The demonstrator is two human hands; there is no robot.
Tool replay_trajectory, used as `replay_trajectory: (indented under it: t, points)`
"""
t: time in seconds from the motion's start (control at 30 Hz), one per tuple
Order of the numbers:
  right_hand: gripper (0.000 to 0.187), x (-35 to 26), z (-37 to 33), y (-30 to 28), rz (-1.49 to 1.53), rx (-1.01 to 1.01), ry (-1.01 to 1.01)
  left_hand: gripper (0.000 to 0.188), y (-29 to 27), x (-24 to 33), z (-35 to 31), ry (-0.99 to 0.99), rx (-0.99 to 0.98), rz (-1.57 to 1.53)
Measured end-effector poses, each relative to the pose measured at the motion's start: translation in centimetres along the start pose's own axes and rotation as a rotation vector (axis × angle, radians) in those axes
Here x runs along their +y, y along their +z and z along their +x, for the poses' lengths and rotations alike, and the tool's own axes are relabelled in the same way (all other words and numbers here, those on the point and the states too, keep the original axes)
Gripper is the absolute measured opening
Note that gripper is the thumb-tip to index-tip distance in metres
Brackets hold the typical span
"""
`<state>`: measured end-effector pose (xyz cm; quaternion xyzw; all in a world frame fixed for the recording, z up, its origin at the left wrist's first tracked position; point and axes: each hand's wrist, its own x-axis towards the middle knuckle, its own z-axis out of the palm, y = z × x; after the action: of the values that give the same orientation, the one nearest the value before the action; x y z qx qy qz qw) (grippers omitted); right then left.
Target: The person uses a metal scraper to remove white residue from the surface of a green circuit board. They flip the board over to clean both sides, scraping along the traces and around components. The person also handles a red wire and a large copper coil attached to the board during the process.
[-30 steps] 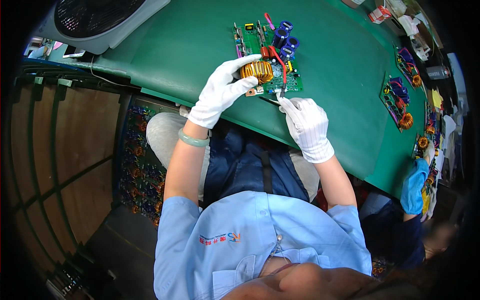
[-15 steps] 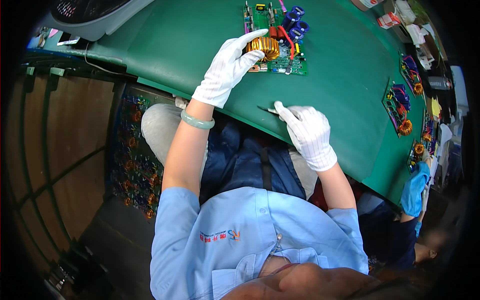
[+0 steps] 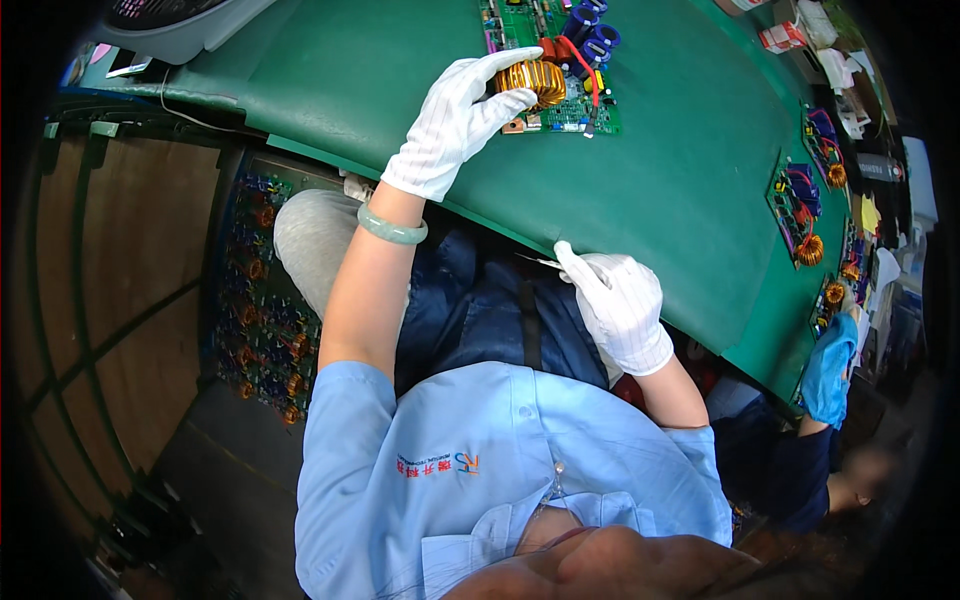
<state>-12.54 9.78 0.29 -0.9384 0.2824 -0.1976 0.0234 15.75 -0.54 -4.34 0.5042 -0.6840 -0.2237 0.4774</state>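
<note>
My left hand (image 3: 458, 118), in a white glove with a pale green bangle at the wrist, reaches out over the green table (image 3: 680, 170) and grips the copper coil (image 3: 533, 78) on a green circuit board (image 3: 553, 60). The board carries blue capacitors (image 3: 592, 22) and a red wire. My right hand (image 3: 617, 305), also gloved, sits at the table's near edge and pinches a thin metal tool (image 3: 540, 261) whose tip points left, away from the board.
More circuit boards (image 3: 802, 205) lie along the table's right side, with another person's blue-gloved hand (image 3: 828, 368) near them. A grey machine (image 3: 175, 20) stands at the far left. Crates of boards (image 3: 262, 290) sit under the table.
My left hand has pushed the board farther away across the table. My right hand has drawn back from the board to the table's near edge with the thin tool.
</note>
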Motion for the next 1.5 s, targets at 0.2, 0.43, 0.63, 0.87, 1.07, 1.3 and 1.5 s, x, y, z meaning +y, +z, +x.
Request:
replay_trajectory:
  t: [0.2, 0.43, 0.63, 0.87, 1.07, 1.3, 1.5]
  points:
    - [0.047, -0.6, 0.1, -0.9, 0.035, 0.073, 0.145, 0.051, -0.2, 3.2, -1.9, 0.089, 0.006, 0.155]
    - [0.042, -1.5, 0.9, 1.3, -0.073, 0.006, 0.078, 0.049, 0.0, 3.5, -2.3, 0.096, 0.022, 0.121]
    - [0.044, -2.5, -0.5, 0.4, 0.183, -0.027, 0.138, 0.046, -0.4, 4.9, -3.1, 0.045, -0.044, 0.133]
    - [0.044, -2.8, -2.2, -0.4, 0.184, -0.145, 0.314, 0.043, 0.2, 9.4, -6.0, -0.024, -0.062, 0.262]
    - [0.044, -2.2, -1.6, -0.7, 0.066, 0.015, 0.531, 0.047, 0.7, 10.0, -7.5, 0.016, -0.085, 0.24]
    - [0.045, -2.5, -1.5, 0.5, 0.076, 0.063, 0.571, 0.057, 0.9, 10.7, -7.8, 0.02, -0.162, 0.316]
    - [0.044, -2.6, -1.3, 0.8, 0.055, 0.07, 0.559, 0.063, 1.3, 10.6, -7.8, 0.081, -0.144, 0.355]
